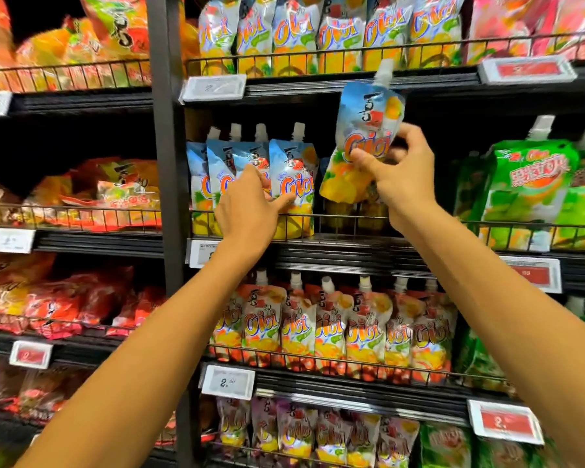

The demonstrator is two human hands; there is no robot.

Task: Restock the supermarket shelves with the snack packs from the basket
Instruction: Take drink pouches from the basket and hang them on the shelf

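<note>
furniture: black shelf upright (163,163) | wire front rails (348,217) | price tags (228,381) white or red | light: bright, dark recesses

You have a blue-and-yellow spouted foil snack pouch (362,130) tilted in the air above the middle wire-fronted shelf (335,243), just right of a row of matching upright pouches (293,177).

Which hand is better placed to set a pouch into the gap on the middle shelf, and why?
The right hand: it grips a pouch just above the gap, while the left hand touches the shelved pouches beside it.
</note>
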